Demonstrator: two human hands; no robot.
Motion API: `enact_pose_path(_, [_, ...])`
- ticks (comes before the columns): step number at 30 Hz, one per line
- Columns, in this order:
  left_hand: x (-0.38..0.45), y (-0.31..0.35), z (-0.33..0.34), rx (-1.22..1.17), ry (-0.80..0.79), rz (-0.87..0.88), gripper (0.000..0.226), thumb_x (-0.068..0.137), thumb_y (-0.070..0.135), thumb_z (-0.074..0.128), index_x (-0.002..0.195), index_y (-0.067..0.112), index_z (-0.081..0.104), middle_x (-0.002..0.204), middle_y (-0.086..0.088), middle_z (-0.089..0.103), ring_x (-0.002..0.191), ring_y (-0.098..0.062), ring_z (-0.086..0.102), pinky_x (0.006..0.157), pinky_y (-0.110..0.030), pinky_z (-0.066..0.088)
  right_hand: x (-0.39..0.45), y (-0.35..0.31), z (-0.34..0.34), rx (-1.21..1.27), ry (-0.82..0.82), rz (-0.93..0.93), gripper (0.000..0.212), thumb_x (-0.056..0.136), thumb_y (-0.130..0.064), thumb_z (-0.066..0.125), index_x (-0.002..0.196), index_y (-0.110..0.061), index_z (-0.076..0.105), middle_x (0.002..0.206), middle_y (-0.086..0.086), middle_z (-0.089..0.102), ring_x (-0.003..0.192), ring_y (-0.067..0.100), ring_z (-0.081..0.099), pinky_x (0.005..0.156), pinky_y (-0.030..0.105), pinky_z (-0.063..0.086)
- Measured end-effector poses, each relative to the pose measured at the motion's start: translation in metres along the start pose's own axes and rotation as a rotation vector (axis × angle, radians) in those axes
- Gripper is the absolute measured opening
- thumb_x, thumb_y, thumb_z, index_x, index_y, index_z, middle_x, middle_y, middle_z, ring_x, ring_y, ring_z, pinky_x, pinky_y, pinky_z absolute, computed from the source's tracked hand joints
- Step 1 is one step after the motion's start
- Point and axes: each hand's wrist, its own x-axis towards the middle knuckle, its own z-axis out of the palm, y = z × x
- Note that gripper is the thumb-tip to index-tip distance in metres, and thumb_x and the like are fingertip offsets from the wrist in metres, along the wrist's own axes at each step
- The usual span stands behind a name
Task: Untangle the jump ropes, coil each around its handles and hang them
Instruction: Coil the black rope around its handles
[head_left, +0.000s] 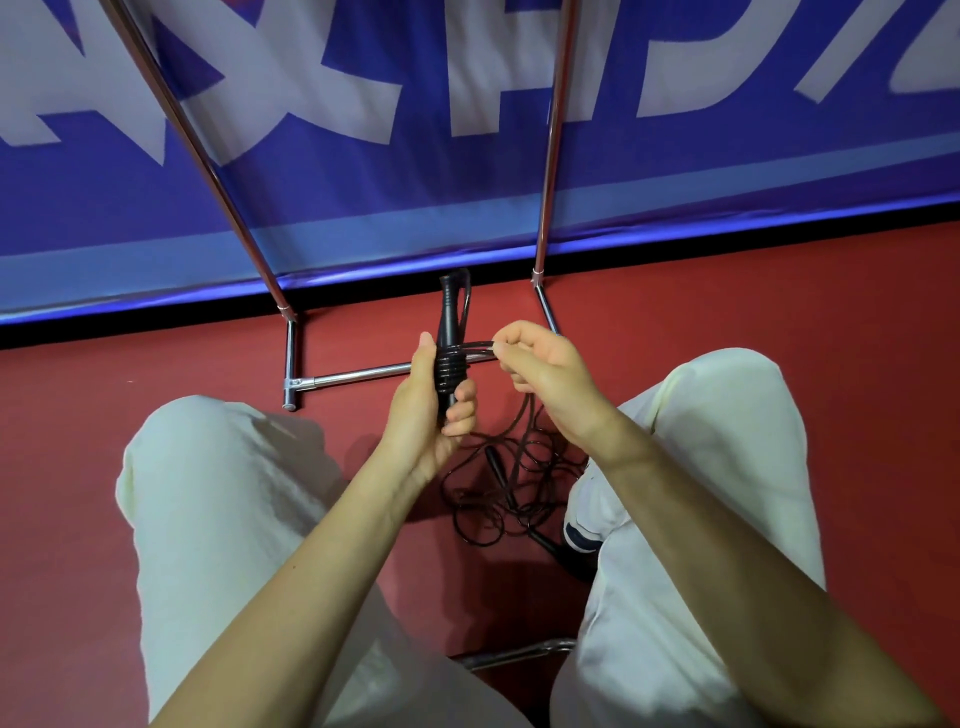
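Cream-trousered knees (218, 499) frame the seated person, whose left hand (431, 410) curls round a pair of black plastic jump-rope handles (448, 332) held upright, several turns of thin black cord (451, 366) already wound about them; the right hand (540, 364) pinches the cord just beside the coil. Remaining cord, with further loose rope and handles (498, 483), lies tangled on the red floor (156, 364) between the legs, before a chrome tube rack (358, 375). Judged light, limp and springy, the cord is best gripped near the coil, under tension
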Motion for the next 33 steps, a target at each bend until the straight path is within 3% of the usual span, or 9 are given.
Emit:
enact_pose_path(3, [-0.011,0.010,0.002,-0.037,-0.160,-0.115,0.050,0.097,0.059,0.029,0.079,0.017,0.051,0.043,0.006,0.034,0.030,-0.001,0.026,0.029,-0.012,0.017,0.002,-0.005,-0.004,0.058,-0.109,-0.058,0.004,0.086,-0.020,0.057,0.084,-0.016,0.058,0.060,-0.007,0.043,0.054,0.004,0.036,0.050,0.013,0.030])
enact_pose_path(8, [-0.022,0.016,-0.004,-0.016,-0.355,-0.326,0.058,0.082,0.065,0.037,0.068,0.018,0.068,0.037,0.008,0.033,0.025,0.000,0.030,0.026,-0.011,0.013,0.001,0.000,-0.002,0.190,-0.265,0.022,0.029,0.089,-0.021,0.052,0.117,-0.012,0.055,0.078,-0.001,0.052,0.055,0.004,0.039,0.050,0.015,0.031])
enact_pose_path(12, [-0.018,0.019,-0.008,-0.013,-0.372,-0.396,0.060,0.082,0.066,0.038,0.077,0.013,0.065,0.039,0.003,0.037,0.025,-0.003,0.036,0.023,-0.010,0.013,-0.002,0.003,0.000,0.140,-0.282,0.015,0.022,0.092,-0.022,0.050,0.107,-0.016,0.064,0.077,0.005,0.047,0.052,0.004,0.032,0.050,0.014,0.028])
enact_pose_path(18, [-0.006,0.006,-0.004,0.306,-0.073,-0.202,0.069,0.097,0.066,0.025,0.086,0.012,0.065,0.070,-0.004,0.066,0.055,-0.016,0.066,0.038,-0.018,0.043,-0.005,0.004,0.008,-0.031,-0.062,0.047,0.014,0.100,-0.014,0.052,0.088,-0.013,0.058,0.048,-0.015,0.045,0.040,0.000,0.036,0.044,0.012,0.029])
enact_pose_path(22, [-0.002,-0.002,-0.008,0.579,0.121,0.048,0.058,0.103,0.053,0.028,0.090,0.017,0.072,0.076,-0.006,0.074,0.069,-0.024,0.070,0.066,-0.035,0.056,-0.002,0.017,0.010,-0.331,0.045,0.050,0.028,0.095,-0.024,0.060,0.081,-0.001,0.053,0.062,-0.002,0.048,0.058,0.011,0.042,0.057,0.029,0.036])
enact_pose_path(25, [-0.006,-0.010,-0.002,0.570,0.145,0.053,0.054,0.106,0.047,0.026,0.094,0.013,0.067,0.067,-0.005,0.067,0.048,-0.015,0.056,0.053,-0.030,0.053,-0.004,0.021,0.015,-0.334,0.043,0.061,0.031,0.095,-0.026,0.059,0.085,0.002,0.053,0.062,0.003,0.053,0.053,0.010,0.049,0.055,0.029,0.039])
enact_pose_path(28, [-0.007,-0.016,0.000,0.467,0.192,0.096,0.052,0.106,0.045,0.028,0.095,0.009,0.064,0.064,-0.006,0.057,0.040,-0.010,0.038,0.038,-0.018,0.031,-0.006,0.016,0.016,-0.288,-0.024,0.056,0.020,0.099,-0.021,0.054,0.091,-0.003,0.057,0.055,-0.008,0.054,0.048,0.001,0.048,0.054,0.019,0.038])
enact_pose_path(31, [-0.003,-0.006,-0.005,0.268,0.196,0.064,0.055,0.105,0.049,0.027,0.089,0.009,0.062,0.056,-0.004,0.055,0.036,-0.008,0.032,0.033,-0.014,0.022,-0.002,0.011,0.012,-0.367,-0.046,-0.065,0.004,0.094,-0.031,0.058,0.092,-0.027,0.058,0.062,-0.004,0.063,0.059,0.014,0.056,0.065,0.031,0.047])
enact_pose_path(33, [-0.001,-0.002,-0.007,0.197,0.174,0.016,0.056,0.104,0.053,0.027,0.090,0.011,0.061,0.056,-0.004,0.055,0.036,-0.008,0.034,0.032,-0.014,0.024,-0.001,0.011,0.009,-0.439,-0.020,-0.113,0.018,0.086,-0.048,0.057,0.092,-0.032,0.060,0.075,0.001,0.069,0.072,0.024,0.063,0.076,0.044,0.050])
